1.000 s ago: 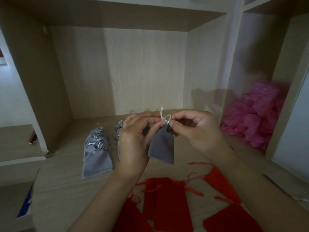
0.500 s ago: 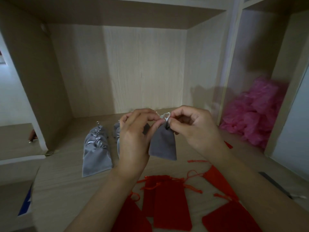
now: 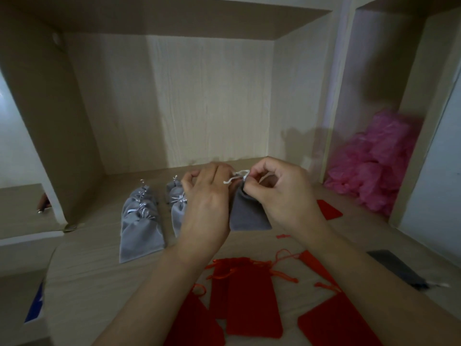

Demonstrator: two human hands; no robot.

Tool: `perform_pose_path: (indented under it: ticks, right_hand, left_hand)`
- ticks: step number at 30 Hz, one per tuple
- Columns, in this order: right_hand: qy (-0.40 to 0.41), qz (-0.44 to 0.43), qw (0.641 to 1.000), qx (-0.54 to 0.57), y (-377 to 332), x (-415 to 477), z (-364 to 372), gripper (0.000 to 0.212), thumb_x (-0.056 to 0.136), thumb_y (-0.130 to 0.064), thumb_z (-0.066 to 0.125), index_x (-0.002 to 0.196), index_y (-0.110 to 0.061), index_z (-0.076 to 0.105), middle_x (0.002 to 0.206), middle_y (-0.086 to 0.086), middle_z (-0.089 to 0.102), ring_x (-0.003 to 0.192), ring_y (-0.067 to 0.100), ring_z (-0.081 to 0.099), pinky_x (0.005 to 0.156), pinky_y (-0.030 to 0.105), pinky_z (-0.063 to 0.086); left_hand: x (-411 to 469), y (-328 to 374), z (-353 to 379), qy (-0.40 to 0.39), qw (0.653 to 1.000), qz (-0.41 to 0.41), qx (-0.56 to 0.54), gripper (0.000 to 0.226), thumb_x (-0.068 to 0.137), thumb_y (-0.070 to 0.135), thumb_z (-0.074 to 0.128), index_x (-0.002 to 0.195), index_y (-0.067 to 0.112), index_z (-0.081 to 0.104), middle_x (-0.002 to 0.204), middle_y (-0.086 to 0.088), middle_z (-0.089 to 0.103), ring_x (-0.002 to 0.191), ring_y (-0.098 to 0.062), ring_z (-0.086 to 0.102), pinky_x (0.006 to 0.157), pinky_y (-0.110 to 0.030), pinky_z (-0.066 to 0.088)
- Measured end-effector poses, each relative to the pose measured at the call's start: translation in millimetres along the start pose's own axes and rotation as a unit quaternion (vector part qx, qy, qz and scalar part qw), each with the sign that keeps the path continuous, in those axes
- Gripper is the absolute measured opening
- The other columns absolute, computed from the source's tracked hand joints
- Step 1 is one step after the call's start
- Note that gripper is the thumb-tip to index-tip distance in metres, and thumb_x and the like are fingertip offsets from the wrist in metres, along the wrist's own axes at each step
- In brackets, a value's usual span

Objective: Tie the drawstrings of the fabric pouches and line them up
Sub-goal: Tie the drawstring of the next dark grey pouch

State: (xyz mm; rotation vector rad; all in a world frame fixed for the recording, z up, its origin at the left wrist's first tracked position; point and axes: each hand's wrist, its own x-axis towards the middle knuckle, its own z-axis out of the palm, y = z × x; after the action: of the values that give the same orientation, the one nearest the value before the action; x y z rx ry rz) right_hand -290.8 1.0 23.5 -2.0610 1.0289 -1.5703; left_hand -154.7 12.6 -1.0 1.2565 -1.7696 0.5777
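Dim, flat light with muted colours. The back panel (image 3: pixel 212 103) of the shelf is the brightest patch, while the top board (image 3: pixel 174 18) and left wall (image 3: pixel 50 121) sit in shade. A soft shadow lies low on the right wall (image 3: pixel 294 136). The red pouches (image 3: pixel 252 303) look dark. Boards bow near the edges, and the pink heap (image 3: pixel 381 166) is smeared.

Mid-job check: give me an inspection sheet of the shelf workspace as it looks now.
Surface: wooden shelf board, pale, dimly lit.
Job's things: grey pouch held up, its white drawstring looped above; tied grey pouches in two rows at left; red pouches lying loose in front.
Clutter: dark grey flat item at right edge.
Hands: left hand holds the pouch's neck; right hand pinches the drawstring.
Cables: nothing seen.
Surroundings: pink plastic heap in the right compartment.
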Motion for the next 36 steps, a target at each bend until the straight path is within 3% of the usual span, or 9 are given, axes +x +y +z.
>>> perform_pose_path:
  ticks: [6, 10, 15, 18, 24, 26, 28, 31, 36]
  right_hand:
    - [0.018, 0.001, 0.997, -0.069, 3, 1, 0, 0.006, 0.074, -0.017, 0.071, 0.071, -0.017, 0.066, 0.053, -0.010, 0.055, 0.057, 0.000, 0.053, 0.049, 0.010, 0.034]
    - [0.011, 0.004, 0.996, -0.086, 5, 0, 0, 0.008, 0.074, -0.020, 0.070, 0.069, -0.017, 0.065, 0.052, -0.010, 0.055, 0.057, -0.003, 0.053, 0.048, 0.008, 0.034]
    - [-0.039, 0.054, 0.998, 0.013, 10, 2, -1, 0.012, 0.074, -0.013, 0.070, 0.068, -0.021, 0.064, 0.057, -0.015, 0.060, 0.054, 0.001, 0.054, 0.050, 0.012, 0.041]
    - [-0.047, 0.059, 0.996, 0.053, 11, 3, 0, 0.018, 0.077, -0.007, 0.066, 0.067, -0.022, 0.062, 0.067, -0.010, 0.062, 0.058, 0.006, 0.056, 0.054, 0.019, 0.047]
    - [-0.019, 0.050, 0.997, 0.056, 22, 6, -1, 0.026, 0.081, -0.008, 0.066, 0.066, -0.029, 0.061, 0.058, -0.015, 0.061, 0.056, 0.003, 0.056, 0.060, 0.033, 0.052]
    - [-0.047, 0.074, 0.993, 0.084, 24, 8, -1, 0.021, 0.084, -0.010, 0.064, 0.069, -0.025, 0.064, 0.060, -0.014, 0.062, 0.058, 0.002, 0.056, 0.061, 0.030, 0.051]
    - [-0.103, 0.122, 0.977, 0.143, 22, 9, -3, 0.013, 0.086, -0.016, 0.065, 0.075, -0.020, 0.067, 0.065, -0.010, 0.064, 0.063, 0.002, 0.059, 0.062, 0.022, 0.049]
    - [-0.153, 0.117, 0.971, 0.144, 23, 8, -7, 0.007, 0.076, -0.018, 0.074, 0.080, -0.023, 0.071, 0.074, -0.008, 0.070, 0.072, 0.000, 0.063, 0.068, 0.015, 0.048]
    - [-0.107, 0.117, 0.974, 0.163, 28, 11, -12, 0.009, 0.080, -0.009, 0.070, 0.080, -0.018, 0.071, 0.067, -0.003, 0.069, 0.062, 0.000, 0.063, 0.062, 0.011, 0.047]
  left_hand:
    - [0, 1, 1, 0.013, 0.999, -0.016, -0.039, 0.021, 0.088, 0.025, 0.039, 0.084, 0.015, 0.057, 0.087, 0.003, 0.058, 0.084, -0.010, 0.043, 0.074, -0.026, 0.019]
    - [-1, 1, 5, -0.050, 0.977, -0.105, -0.180, 0.028, 0.088, 0.038, 0.039, 0.083, 0.017, 0.056, 0.082, 0.008, 0.058, 0.079, -0.012, 0.053, 0.075, -0.029, 0.033]
    - [1, 2, 1, -0.074, 0.915, -0.201, -0.343, 0.021, 0.091, 0.008, 0.054, 0.073, 0.020, 0.056, 0.071, 0.005, 0.060, 0.065, 0.002, 0.053, 0.061, -0.011, 0.039]
    - [1, 5, 1, -0.070, 0.850, -0.258, -0.453, 0.019, 0.092, 0.006, 0.051, 0.075, 0.013, 0.058, 0.069, 0.001, 0.058, 0.066, -0.006, 0.052, 0.065, -0.020, 0.041]
    - [4, 7, 0, -0.101, 0.725, -0.328, -0.597, 0.009, 0.086, 0.001, 0.057, 0.095, 0.002, 0.060, 0.066, 0.003, 0.068, 0.060, -0.004, 0.063, 0.056, -0.014, 0.048]
    - [3, 1, 2, -0.095, 0.737, -0.335, -0.579, 0.016, 0.082, -0.004, 0.062, 0.097, 0.001, 0.061, 0.075, -0.005, 0.069, 0.065, -0.006, 0.065, 0.060, -0.015, 0.050]
    - [3, -4, 3, -0.073, 0.783, -0.314, -0.533, 0.026, 0.076, -0.002, 0.070, 0.100, -0.004, 0.061, 0.086, -0.011, 0.069, 0.075, -0.012, 0.066, 0.067, -0.019, 0.052]
    - [2, -8, 5, -0.056, 0.832, -0.280, -0.476, 0.034, 0.063, 0.004, 0.082, 0.090, 0.005, 0.060, 0.078, 0.000, 0.070, 0.071, -0.008, 0.066, 0.064, -0.019, 0.052]
    - [4, -7, 7, -0.070, 0.833, -0.283, -0.470, 0.027, 0.069, -0.002, 0.076, 0.084, 0.013, 0.060, 0.073, 0.004, 0.067, 0.066, -0.003, 0.063, 0.064, -0.016, 0.052]
